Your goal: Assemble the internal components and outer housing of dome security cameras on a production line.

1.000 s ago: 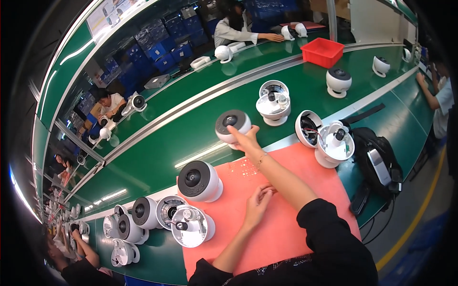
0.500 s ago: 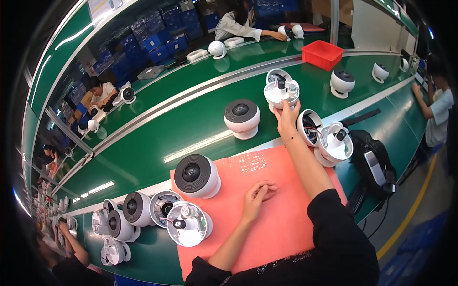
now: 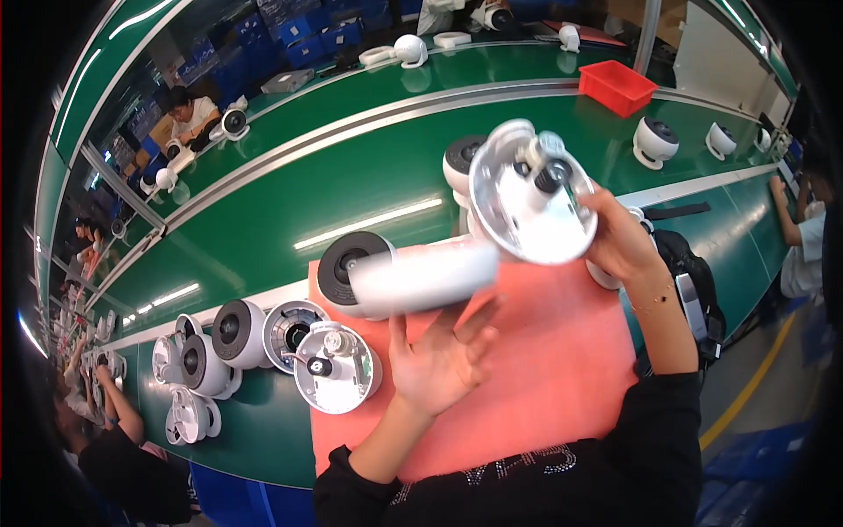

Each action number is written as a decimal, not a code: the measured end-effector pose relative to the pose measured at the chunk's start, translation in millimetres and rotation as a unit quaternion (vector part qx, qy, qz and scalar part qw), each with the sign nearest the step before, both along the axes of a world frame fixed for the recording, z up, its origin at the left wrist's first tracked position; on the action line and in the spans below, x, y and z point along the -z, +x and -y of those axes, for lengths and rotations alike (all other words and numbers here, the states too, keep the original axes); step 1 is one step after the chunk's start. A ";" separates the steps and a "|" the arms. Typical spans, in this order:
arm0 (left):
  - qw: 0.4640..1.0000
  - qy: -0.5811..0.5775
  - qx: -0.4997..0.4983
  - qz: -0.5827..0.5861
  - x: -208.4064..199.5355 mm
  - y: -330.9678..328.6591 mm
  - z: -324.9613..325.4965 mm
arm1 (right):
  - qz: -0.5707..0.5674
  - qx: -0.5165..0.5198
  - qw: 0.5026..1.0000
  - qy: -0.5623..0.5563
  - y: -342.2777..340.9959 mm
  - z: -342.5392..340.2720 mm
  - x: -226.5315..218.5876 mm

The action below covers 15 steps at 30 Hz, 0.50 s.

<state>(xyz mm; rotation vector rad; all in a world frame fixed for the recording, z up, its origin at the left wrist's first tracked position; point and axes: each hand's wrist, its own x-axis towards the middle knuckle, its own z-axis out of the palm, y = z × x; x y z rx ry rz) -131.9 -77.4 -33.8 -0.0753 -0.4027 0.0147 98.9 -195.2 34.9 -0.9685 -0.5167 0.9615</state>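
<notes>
My right hand (image 3: 622,237) grips the rim of a round white camera housing half (image 3: 536,206), raised over the mat. Its open side shows a black lens module (image 3: 553,176) and a small clear part. Below and left of it, a white housing shell (image 3: 426,277) is smeared by motion. My left hand (image 3: 439,360) is just under that shell, palm up and fingers spread; whether they touch it I cannot tell. A finished-looking white camera with a black face (image 3: 349,268) stands behind the shell. Left of my left hand sits an open camera housing (image 3: 336,367).
A salmon-coloured mat (image 3: 536,378) covers the bench before me. Several white cameras stand along the left, among them a black-faced one (image 3: 237,334). A red bin (image 3: 616,88) is on the far green belt. At right lie a black bag (image 3: 680,263) and cables. Co-workers sit around.
My right hand has lifted the open housing from the belt and brought it nearer. My left hand has risen from the mat and opened. The white shell now swings above it. The view has shifted.
</notes>
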 end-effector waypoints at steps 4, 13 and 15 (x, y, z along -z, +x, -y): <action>0.973 0.087 -0.005 -0.216 19.4 -27.3 5.3 | 0.007 -0.086 0.992 -0.089 -11.1 34.8 14.4; 0.891 0.224 -0.121 -0.375 22.9 -68.3 20.3 | 0.124 -0.210 0.936 -0.254 -31.2 54.6 67.0; 0.888 0.220 -0.117 -0.386 20.2 -75.8 22.2 | 0.176 -0.203 0.927 -0.264 -37.5 55.3 50.9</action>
